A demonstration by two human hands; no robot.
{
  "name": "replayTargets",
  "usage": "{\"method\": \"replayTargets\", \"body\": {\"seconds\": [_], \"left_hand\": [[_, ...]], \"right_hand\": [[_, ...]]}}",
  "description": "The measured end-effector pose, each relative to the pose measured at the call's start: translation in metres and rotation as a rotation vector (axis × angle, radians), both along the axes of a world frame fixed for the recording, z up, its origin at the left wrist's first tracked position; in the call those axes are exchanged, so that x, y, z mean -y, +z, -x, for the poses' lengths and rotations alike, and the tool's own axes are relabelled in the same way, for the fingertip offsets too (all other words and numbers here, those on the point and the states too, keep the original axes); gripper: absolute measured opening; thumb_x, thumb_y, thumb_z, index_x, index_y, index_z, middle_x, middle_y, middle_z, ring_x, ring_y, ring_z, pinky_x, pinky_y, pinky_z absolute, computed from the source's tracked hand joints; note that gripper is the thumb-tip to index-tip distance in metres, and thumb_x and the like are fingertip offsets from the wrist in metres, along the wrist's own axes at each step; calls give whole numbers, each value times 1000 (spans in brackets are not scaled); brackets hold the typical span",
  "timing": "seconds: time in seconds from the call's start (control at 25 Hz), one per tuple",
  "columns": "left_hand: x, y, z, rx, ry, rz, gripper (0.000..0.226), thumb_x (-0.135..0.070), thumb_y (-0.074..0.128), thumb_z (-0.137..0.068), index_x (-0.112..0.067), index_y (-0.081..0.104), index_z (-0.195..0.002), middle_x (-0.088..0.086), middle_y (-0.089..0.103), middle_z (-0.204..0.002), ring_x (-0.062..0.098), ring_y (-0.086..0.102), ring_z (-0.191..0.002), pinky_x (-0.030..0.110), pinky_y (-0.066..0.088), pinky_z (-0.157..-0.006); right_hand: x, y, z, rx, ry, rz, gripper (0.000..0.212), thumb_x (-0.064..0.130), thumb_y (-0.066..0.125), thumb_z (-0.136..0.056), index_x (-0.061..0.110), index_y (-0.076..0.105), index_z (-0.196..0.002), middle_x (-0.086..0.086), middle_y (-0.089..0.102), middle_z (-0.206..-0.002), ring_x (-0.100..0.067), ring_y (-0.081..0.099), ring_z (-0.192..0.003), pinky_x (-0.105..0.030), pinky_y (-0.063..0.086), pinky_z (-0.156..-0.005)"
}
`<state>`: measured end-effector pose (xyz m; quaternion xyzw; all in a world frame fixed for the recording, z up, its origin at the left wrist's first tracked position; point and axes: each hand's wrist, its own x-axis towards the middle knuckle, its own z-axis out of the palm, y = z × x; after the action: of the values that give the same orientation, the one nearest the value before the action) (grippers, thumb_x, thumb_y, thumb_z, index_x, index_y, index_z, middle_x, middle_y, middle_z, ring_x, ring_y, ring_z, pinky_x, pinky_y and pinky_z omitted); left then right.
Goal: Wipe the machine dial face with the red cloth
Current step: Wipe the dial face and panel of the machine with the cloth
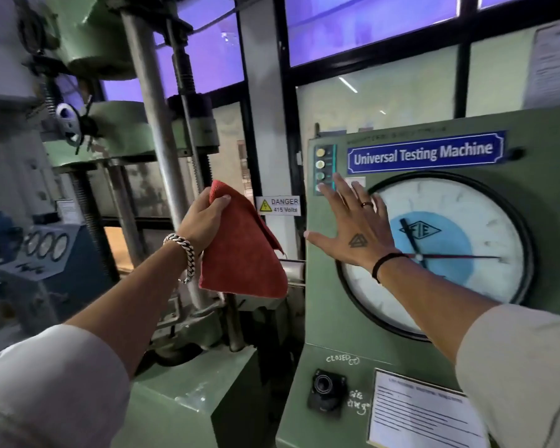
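Observation:
The round dial face (459, 234) is white with a blue centre, a black rim and black and red needles. It sits in a green cabinet (337, 318) labelled Universal Testing Machine. My right hand (349, 227) lies flat with fingers spread over the dial's upper left edge and the panel beside it, holding nothing. My left hand (204, 221) is raised to the left of the cabinet and grips the top of the red cloth (243, 253), which hangs down, apart from the dial.
A column of indicator lamps (320, 169) is by my right fingertips. A danger 415 volts sign (278, 205) is on the post behind. The loading frame's steel columns (156, 130) stand left. A black knob (325, 391) and notice sheet (424, 415) are low on the cabinet.

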<state>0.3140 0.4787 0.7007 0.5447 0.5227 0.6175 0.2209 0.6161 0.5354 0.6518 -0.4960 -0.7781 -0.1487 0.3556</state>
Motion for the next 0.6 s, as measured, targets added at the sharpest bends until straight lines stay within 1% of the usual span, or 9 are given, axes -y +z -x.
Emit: {"method": "replayTargets", "body": {"seconds": [0.08, 0.2, 0.28, 0.44, 0.52, 0.6], "left_hand": [[-18, 1, -31, -3, -39, 0, 12, -29, 60, -109, -29, 71, -104, 3, 72, -96, 20, 70, -87, 37, 60, -82], [-44, -1, -77, 26, -64, 12, 12, -30, 61, -109, -29, 72, -105, -3, 76, -92, 14, 72, -82, 29, 61, -72], [-60, -5, -109, 36, -95, 17, 12, -30, 61, -109, -28, 72, -106, -3, 77, -92, 14, 74, -81, 29, 61, -69], [-94, -12, -169, 14, -154, 33, 12, -33, 63, -104, -29, 74, -105, 0, 77, -99, 22, 72, -95, 39, 62, -90], [-111, -13, -197, -11, -185, 44, 16, -38, 65, -96, -31, 76, -105, 2, 78, -102, 24, 71, -99, 41, 60, -95], [-129, -12, -221, 3, -213, 44, 16, -38, 67, -93, -32, 77, -105, 2, 77, -104, 23, 71, -100, 42, 59, -99]], "right_hand": [[-6, 1, -35, 0, -37, 7, 108, 93, 45, -86, 44, 13, -176, 10, -3, -189, -32, 8, -175, -65, 11, -138], [-13, -4, -86, -15, -79, 31, 105, 91, 50, -89, 45, 14, -176, 12, -1, -189, -31, 9, -175, -65, 10, -138], [-19, -10, -118, -22, -104, 34, 104, 92, 48, -89, 45, 14, -176, 12, 0, -189, -31, 11, -174, -64, 10, -138], [-31, -22, -175, -27, -151, 64, 103, 91, 49, -90, 46, 13, -176, 14, -2, -189, -29, 9, -175, -63, 8, -138], [-37, -26, -200, -46, -171, 73, 103, 90, 49, -90, 47, 12, -175, 14, -2, -189, -29, 9, -175, -63, 7, -139], [-43, -29, -220, -66, -193, 68, 103, 90, 48, -89, 47, 11, -175, 13, -1, -189, -29, 10, -175, -62, 8, -139]]}}
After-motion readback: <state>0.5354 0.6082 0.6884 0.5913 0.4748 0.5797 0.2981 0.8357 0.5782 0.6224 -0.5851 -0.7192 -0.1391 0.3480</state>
